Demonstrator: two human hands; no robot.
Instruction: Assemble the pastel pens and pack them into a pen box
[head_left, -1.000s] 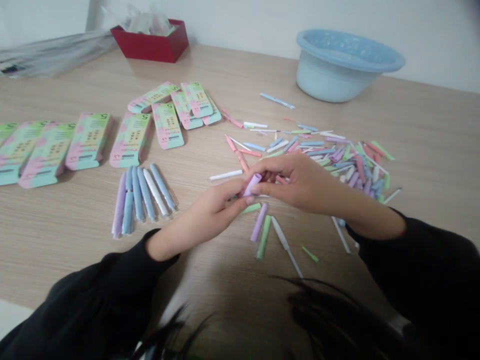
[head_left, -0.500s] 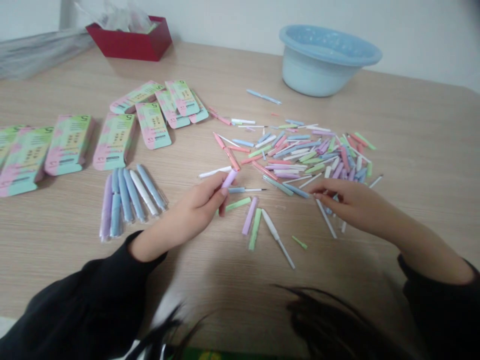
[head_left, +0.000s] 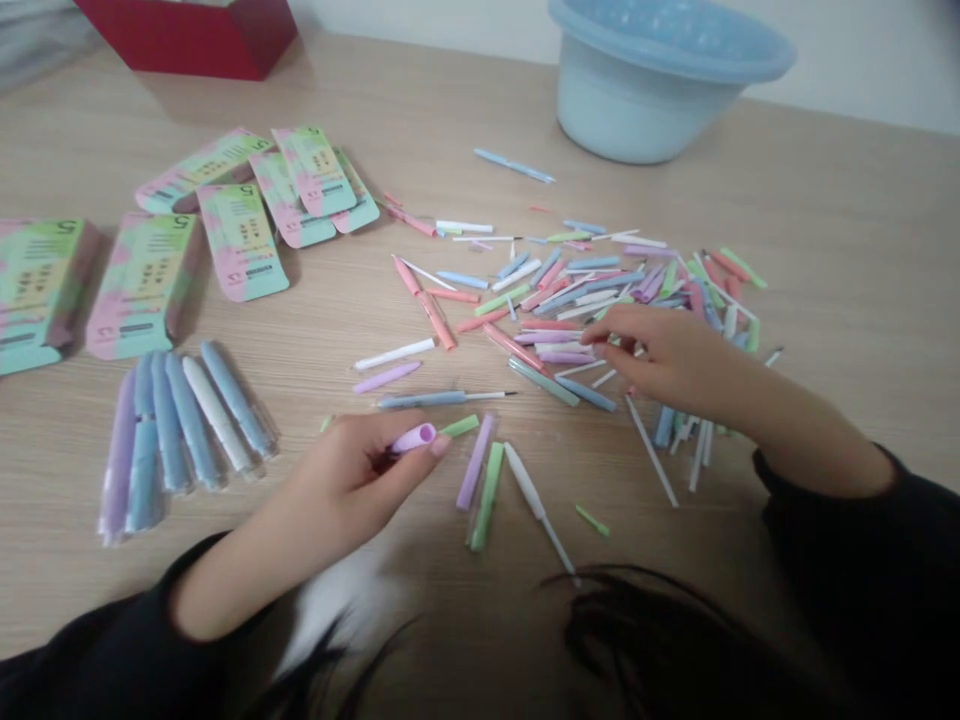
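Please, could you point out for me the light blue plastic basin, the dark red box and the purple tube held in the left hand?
Light blue plastic basin [head_left: 637, 105]: head view, outer side wall.
Dark red box [head_left: 199, 42]: head view, front side.
Purple tube [head_left: 411, 439]: head view, open end.

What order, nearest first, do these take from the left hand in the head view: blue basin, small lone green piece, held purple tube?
1. Held purple tube: in the left hand.
2. Small lone green piece: right, front.
3. Blue basin: right, back.

On table [head_left: 420, 110], from view centre, has bin [head_left: 202, 42] at eleven o'clock, basin [head_left: 637, 110] at one, pen pile [head_left: 592, 264] two, boxes [head_left: 241, 240] ten.
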